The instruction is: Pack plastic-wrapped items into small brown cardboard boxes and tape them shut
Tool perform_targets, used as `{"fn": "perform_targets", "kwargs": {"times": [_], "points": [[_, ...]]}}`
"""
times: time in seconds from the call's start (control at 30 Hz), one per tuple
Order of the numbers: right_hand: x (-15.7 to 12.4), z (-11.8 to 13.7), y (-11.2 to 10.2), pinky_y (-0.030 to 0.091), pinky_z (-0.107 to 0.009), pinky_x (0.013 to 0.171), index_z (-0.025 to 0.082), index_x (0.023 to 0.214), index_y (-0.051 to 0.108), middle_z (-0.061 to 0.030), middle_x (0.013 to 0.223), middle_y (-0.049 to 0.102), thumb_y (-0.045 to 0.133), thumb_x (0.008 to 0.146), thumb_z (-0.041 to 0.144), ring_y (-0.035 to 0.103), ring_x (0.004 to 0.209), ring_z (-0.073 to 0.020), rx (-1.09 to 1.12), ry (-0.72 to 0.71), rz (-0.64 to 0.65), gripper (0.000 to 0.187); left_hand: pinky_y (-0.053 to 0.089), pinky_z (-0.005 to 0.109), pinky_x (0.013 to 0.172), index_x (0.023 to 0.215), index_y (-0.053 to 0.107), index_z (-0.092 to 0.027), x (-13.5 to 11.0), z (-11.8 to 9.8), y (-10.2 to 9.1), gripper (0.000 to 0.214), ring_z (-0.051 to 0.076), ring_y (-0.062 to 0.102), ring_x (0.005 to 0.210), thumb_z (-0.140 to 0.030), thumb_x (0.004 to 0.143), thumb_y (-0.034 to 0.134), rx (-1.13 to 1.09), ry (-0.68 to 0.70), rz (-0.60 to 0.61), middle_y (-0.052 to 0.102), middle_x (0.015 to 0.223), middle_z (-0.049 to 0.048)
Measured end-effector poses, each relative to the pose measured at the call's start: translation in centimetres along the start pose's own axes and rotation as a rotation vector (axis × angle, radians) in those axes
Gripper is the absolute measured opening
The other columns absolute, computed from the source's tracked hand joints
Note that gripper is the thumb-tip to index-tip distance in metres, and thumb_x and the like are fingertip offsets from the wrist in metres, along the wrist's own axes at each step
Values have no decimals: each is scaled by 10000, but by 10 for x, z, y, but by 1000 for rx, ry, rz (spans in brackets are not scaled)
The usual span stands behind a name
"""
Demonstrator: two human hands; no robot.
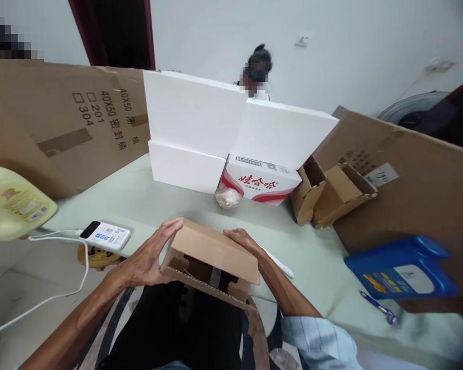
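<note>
A small brown cardboard box (216, 252) is tilted at the table's near edge, above my lap. Its near side gapes, showing a dark inside with a greyish strip. My left hand (154, 259) grips the box's left end, fingers over the top corner and thumb side low. Behind the box, my right hand (243, 240) rests against its far upper edge; its fingertips are partly hidden. A loose cardboard flap (257, 334) hangs down at the box's right end. Just right of my right forearm lies a white object (280, 263), mostly covered.
White panels (193, 113) and a red-and-white carton (260, 180) stand at the back, with a clear-wrapped bundle (228, 198) before it. Open cardboard boxes (332, 195), a blue bottle (405, 270) and a pen (378, 307) are right. A yellow jug (15, 205) and corded power bank (106, 235) are left.
</note>
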State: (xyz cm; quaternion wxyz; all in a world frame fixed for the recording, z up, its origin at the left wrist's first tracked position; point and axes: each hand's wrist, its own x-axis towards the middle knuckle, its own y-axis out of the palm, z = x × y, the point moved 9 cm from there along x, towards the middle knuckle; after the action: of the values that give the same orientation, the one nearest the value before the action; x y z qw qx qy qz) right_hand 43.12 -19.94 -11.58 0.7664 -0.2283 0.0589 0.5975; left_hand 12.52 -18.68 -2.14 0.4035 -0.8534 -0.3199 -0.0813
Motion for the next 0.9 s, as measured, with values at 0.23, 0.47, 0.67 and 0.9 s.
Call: {"fn": "perform_targets", "kwargs": {"times": [0.23, 0.47, 0.67, 0.9], "points": [[-59, 82, -49, 567, -387, 922, 222, 1087, 769, -87, 1149, 769, 762, 835, 714, 684, 1048, -260, -79, -420, -194, 553, 471, 593, 1239, 1645, 222, -349, 3, 10, -2, 1134, 434, 420, 1578, -292, 762, 930, 10, -81, -4, 339, 1689, 182], [-144, 155, 5, 604, -418, 1016, 268, 1400, 675, -117, 1363, 710, 737, 1017, 308, 696, 1228, -261, -667, -1005, 39, 390, 463, 607, 1231, 1616, 236, -359, 13, 12, 0, 1142, 437, 396, 1582, -302, 728, 950, -34, -93, 34, 339, 1668, 170], [-150, 159, 31, 624, -395, 842, 208, 1348, 641, -137, 1229, 736, 744, 1015, 281, 717, 1031, -255, -941, -1292, -48, 356, 445, 608, 1239, 1612, 232, -367, 17, 13, 3, 1167, 421, 423, 1556, -261, 703, 956, -44, -96, 50, 338, 1662, 158], [-164, 168, 37, 583, -301, 750, 221, 1188, 649, -83, 1069, 751, 665, 1067, 234, 695, 874, -176, -870, -1414, -67, 122, 459, 583, 1234, 1621, 224, -381, 19, 12, 2, 1192, 403, 432, 1549, -246, 694, 962, -49, -104, 47, 359, 1662, 136]]}}
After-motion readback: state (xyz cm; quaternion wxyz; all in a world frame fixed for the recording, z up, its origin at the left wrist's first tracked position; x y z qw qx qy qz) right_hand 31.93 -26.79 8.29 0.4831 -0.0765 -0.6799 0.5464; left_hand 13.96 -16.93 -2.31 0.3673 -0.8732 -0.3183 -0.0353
